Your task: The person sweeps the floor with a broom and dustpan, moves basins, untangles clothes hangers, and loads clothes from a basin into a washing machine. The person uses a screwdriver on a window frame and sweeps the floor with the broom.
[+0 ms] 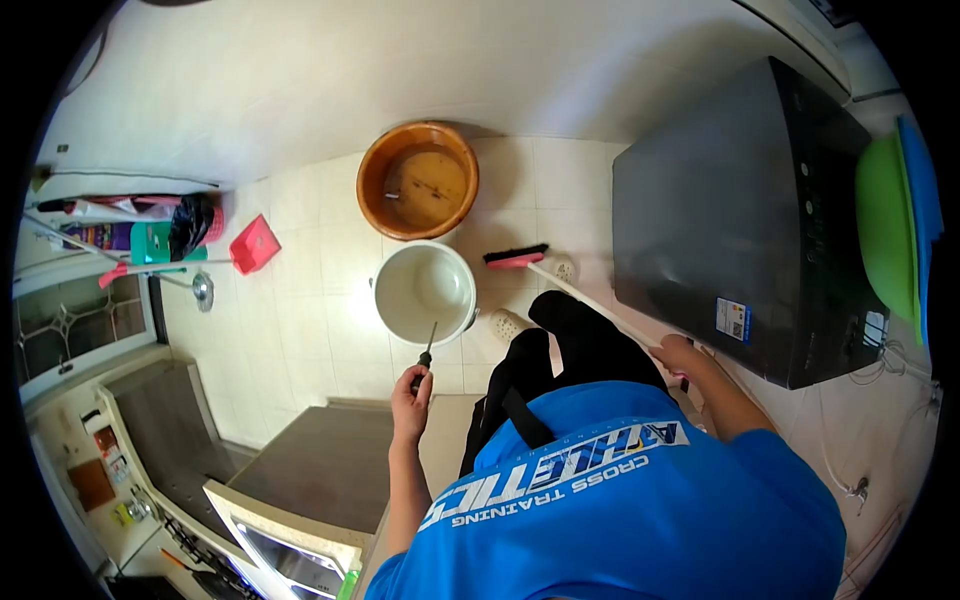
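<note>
My left hand (411,398) is closed around the dark handle of a screwdriver (425,365), its thin shaft pointing at a white bucket (385,325). The bucket stands on the floor just beyond the screwdriver's tip. On the other side, my right hand (677,358) grips the pale pole of a broom (600,306). The broom's pink head (515,259) with black bristles rests near my shoes, to the right of the bucket. Touching or close behind the bucket is a brown basin (366,190) with some liquid and a small light object inside.
A dark washing machine (700,220) stands at the right, with green (885,240) and blue basins by it. At the left are a pink dustpan (255,245), a teal container (153,240) and bags. Counters (315,460) border the lower left. Tiled floor lies between.
</note>
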Motion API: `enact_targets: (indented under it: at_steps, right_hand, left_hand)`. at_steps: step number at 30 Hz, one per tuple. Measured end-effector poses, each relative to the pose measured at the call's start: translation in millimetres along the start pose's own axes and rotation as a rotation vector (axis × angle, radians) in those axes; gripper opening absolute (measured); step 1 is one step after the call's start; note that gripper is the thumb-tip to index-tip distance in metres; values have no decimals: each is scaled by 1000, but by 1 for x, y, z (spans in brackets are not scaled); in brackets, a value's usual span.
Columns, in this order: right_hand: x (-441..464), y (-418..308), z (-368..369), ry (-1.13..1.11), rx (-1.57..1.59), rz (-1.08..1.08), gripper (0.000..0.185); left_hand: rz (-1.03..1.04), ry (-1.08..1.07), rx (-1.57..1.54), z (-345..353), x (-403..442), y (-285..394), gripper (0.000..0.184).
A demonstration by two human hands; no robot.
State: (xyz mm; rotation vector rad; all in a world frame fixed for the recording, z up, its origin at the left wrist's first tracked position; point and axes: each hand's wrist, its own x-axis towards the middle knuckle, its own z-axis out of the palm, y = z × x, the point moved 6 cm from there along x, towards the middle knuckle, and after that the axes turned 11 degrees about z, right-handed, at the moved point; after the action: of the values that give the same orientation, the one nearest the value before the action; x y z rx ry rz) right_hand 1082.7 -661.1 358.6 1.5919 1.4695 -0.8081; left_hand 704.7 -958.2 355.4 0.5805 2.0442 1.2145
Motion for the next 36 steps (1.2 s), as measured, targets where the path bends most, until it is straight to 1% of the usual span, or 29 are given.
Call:
enact_targets:
  at_steps: [1, 2, 4, 5, 7, 8, 9, 10, 12, 13, 14, 15, 16, 17, 18, 19, 20, 22, 23, 24, 26, 27, 30, 31, 34, 36]
  right_hand:
    - [-8, 10, -7, -119, 128, 85, 33]
    - [-1, 18, -9, -117, 145, 89, 33]
    - [21, 21, -25, 67, 96, -78, 38]
    - [31, 17, -34, 89, 219, -36, 38]
    - [79, -13, -48, 215, 21, -222, 36]
    - [116, -26, -52, 264, 161, -204, 34]
    - [141, -37, -55, 307, 302, -185, 33]
    - [141, -51, -57, 304, 319, -188, 33]
    - [139, -73, -50, -20, 419, 177, 29]
    - [138, -74, -37, -29, 449, 101, 29]
    - [140, -63, -12, -17, 475, 23, 29]
    - [191, -32, 34, 97, 343, 15, 27]
    - [180, -27, 54, -47, 54, -57, 27]
    - [166, -22, 73, -172, -213, -175, 28]
    - [116, -23, 38, -148, -200, -182, 28]
    - [73, -15, 6, -185, 32, -39, 27]
    - [55, -4, -10, -226, 264, 105, 32]
    - [82, 10, -4, -240, 327, 70, 34]
    - [91, 12, -5, -267, 377, 36, 37]
    - [71, 5, -26, -215, 329, 26, 40]
    - [73, 1, -28, -205, 229, 4, 41]
    - [71, -2, -30, -193, 210, -30, 42]
    - [65, 6, -36, -172, 272, -69, 41]
    - [61, 9, -37, -164, 293, -86, 41]
    - [41, 17, -47, -162, 399, -55, 40]
    - [-8, 19, -78, 130, 585, -270, 43]
  left_hand:
    - [-24, 14, -40, -2, 2, 3, 10]
    - [-13, 1, -35, -1, 5, 9, 10]
    - [-30, 11, -49, -1, 12, 18, 10]
    - [-7, 8, -25, 2, 15, 20, 9]
    - [7, -38, 19, 9, 20, 29, 9]
    - [12, -79, 59, 15, 25, 36, 9]
    - [11, -110, 29, 24, 29, 48, 8]
    - [19, -138, 38, 30, 33, 56, 7]
    - [74, -182, 136, 41, 44, 79, 6]
    - [144, -214, 179, 45, 52, 95, 6]
    - [139, -225, 180, 50, 59, 114, 5]
    - [221, -230, 211, 57, 69, 140, 6]
    - [300, -232, 238, 63, 76, 164, 7]
    - [360, -243, 255, 69, 86, 180, 7]
    - [387, -238, 256, 74, 97, 198, 7]
    - [446, -218, 181, 78, 107, 219, 8]
    - [499, -202, 103, 82, 117, 239, 8]
    - [522, -225, -152, 94, 132, 286, 11]
    - [595, -193, -172, 100, 137, 316, 14]
    - [667, -159, -193, 105, 140, 343, 17]
    - [773, -118, -241, 115, 144, 384, 23]
    - [819, -148, -245, 122, 147, 399, 28]
    - [749, -230, -283, 138, 155, 421, 34]
    - [690, -241, -357, 145, 158, 422, 35]
    - [692, -254, -325, 157, 170, 423, 34]
    - [679, -279, -364, 162, 180, 424, 34]
